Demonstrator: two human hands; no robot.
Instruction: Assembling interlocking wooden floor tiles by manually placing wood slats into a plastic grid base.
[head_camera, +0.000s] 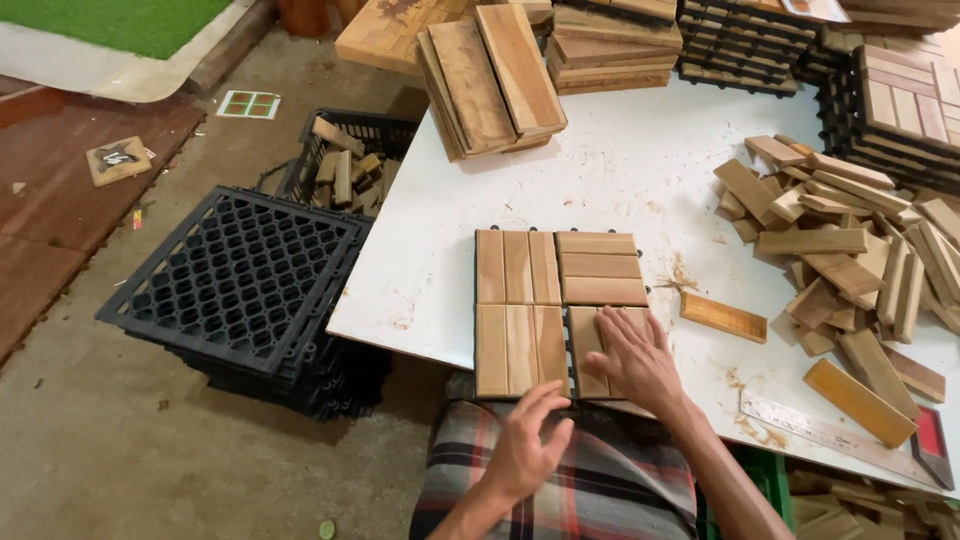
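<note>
Just below frame centre, a square wooden deck tile (560, 310) lies flat at the near edge of the white worktop (620, 170), directly ahead of both hands. Its slats run in alternating directions by quadrant. The right hand (635, 360) is nearer: released, palm down, fingers spread flat on the lower-right quadrant. The left hand (525, 445) hovers at the tile's lower edge, fingers loosely curled, grasping nothing; contact cannot be confirmed. Loose slats (850, 240) are heaped at right, a black plastic grid stack (240, 280) at left.
</note>
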